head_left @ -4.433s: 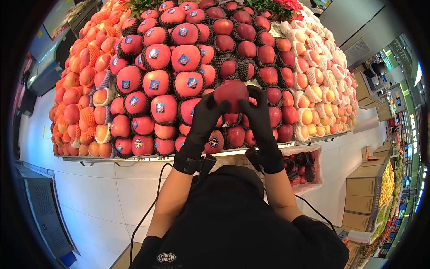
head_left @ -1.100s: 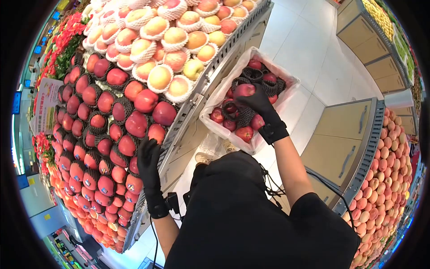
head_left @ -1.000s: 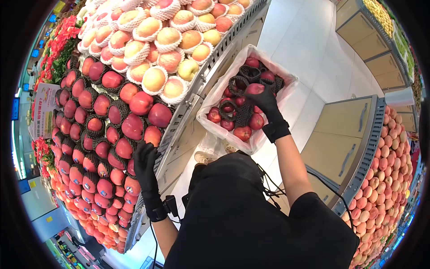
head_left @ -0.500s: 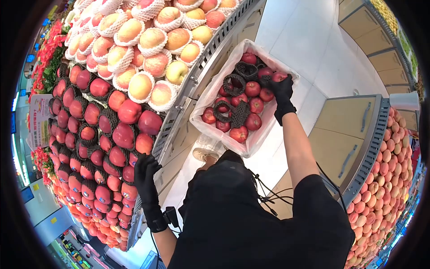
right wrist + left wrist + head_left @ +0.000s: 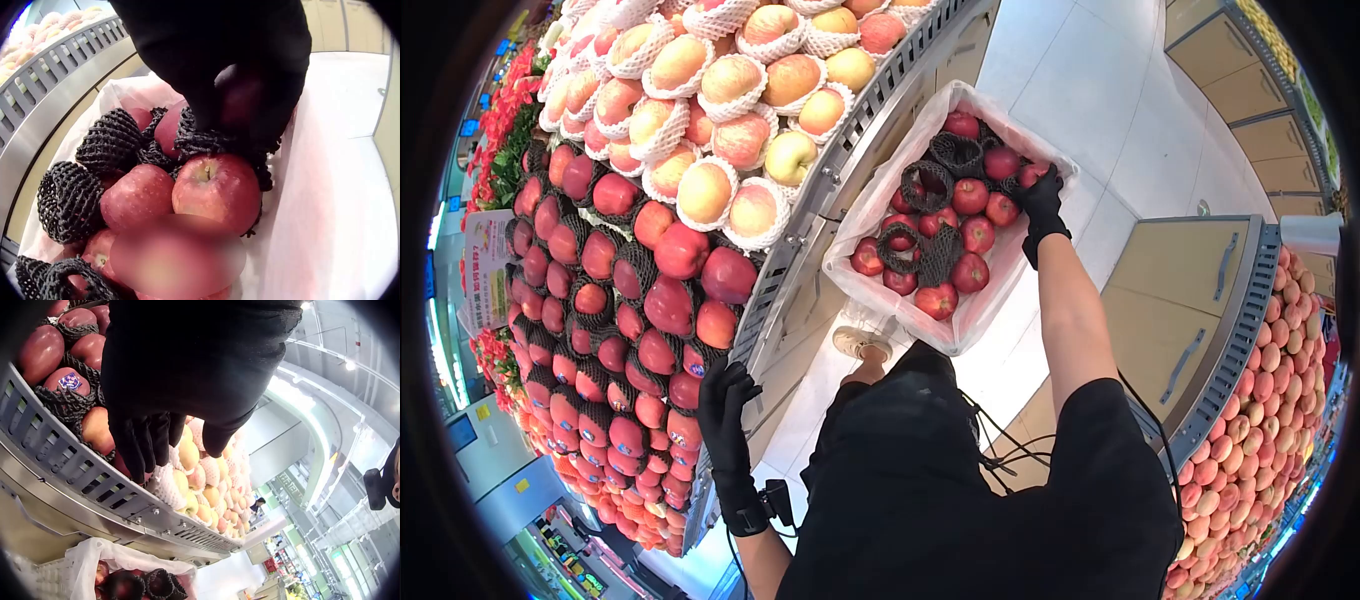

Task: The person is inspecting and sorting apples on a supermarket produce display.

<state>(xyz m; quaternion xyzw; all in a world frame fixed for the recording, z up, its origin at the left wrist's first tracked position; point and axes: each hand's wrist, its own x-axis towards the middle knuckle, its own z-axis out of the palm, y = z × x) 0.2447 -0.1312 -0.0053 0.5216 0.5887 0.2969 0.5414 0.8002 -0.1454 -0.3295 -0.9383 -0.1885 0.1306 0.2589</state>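
- While displayed apples are sitting behind the slotted rail, your left hand is hanging near it, fingers loosely bent.
- Your lined crate is holding apples and black nets.
- Your right hand is gripping a red apple at the crate's far right corner.

Shop, fruit section: red round apples banked on grey slotted-metal display stand, white printed sign, pale tiled floor.
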